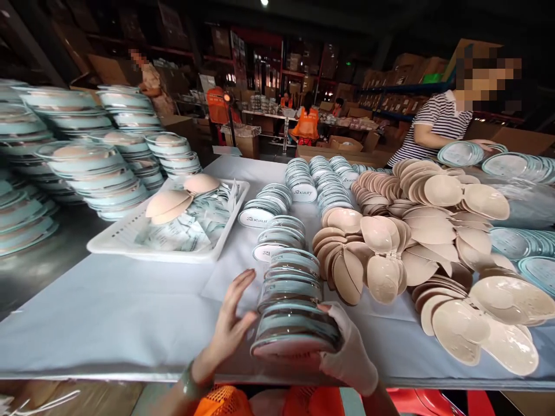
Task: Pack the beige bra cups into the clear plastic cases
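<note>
A row of oval plastic cases [299, 289] with light-blue rims and clear covers runs away from me along the table. My right hand [349, 349], in a white fingerless glove, grips the nearest cases at their right side, fingers above and thumb low. On the left of the row, my left hand [232, 323] is open with its fingers apart, close to the cases but seemingly not touching them. Beyond lie more rows of cases with a "beauty" label [303, 192]. Piles of beige bra cups [384, 254] in joined pairs, some glossy, spread to the right.
Left of the rows stands a white plastic tray [208, 254] holding small packets [177, 231] and beige cups. Tall stacks of filled cases [93, 173] rise at far left. A person in a striped shirt [433, 124] stands at right, handling blue cases. Others in orange vests work behind.
</note>
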A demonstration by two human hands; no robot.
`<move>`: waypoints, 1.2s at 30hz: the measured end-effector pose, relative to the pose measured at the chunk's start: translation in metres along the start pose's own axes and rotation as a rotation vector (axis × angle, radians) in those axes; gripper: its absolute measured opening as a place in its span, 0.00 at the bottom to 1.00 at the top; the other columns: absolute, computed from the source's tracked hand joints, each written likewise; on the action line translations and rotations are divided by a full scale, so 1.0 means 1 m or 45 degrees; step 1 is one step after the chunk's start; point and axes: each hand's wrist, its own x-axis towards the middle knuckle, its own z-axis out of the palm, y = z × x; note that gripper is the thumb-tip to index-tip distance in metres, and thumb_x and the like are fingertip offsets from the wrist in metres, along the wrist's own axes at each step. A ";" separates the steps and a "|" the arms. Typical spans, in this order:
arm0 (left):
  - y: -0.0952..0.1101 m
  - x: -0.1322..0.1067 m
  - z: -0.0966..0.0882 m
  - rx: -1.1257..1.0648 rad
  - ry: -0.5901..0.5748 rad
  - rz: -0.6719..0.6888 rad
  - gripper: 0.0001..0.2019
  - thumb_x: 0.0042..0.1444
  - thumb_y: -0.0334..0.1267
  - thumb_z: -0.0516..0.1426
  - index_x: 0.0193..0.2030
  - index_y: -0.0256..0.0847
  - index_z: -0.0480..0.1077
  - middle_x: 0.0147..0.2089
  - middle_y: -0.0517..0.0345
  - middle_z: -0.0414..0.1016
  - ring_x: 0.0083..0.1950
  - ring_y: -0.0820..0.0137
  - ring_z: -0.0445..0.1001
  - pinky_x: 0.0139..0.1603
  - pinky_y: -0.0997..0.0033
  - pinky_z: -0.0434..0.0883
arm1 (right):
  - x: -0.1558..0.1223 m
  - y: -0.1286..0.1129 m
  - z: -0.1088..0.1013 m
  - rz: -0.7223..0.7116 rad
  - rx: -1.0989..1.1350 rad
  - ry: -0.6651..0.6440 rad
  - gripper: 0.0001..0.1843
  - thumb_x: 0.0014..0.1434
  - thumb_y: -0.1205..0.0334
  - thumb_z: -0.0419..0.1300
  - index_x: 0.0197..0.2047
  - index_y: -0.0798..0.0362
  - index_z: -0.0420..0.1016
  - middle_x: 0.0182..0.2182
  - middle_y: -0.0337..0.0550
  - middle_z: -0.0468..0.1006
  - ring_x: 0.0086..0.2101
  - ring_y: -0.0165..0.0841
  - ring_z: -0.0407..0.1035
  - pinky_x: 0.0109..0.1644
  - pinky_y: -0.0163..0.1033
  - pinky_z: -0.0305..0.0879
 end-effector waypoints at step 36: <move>0.038 -0.088 -0.054 -0.386 0.014 -1.015 0.44 0.32 0.61 0.74 0.55 0.37 0.77 0.49 0.43 0.84 0.53 0.39 0.80 0.49 0.50 0.79 | 0.018 -0.068 0.019 -0.657 -0.399 -0.175 0.25 0.76 0.52 0.48 0.27 0.51 0.68 0.24 0.36 0.71 0.25 0.26 0.65 0.29 0.32 0.61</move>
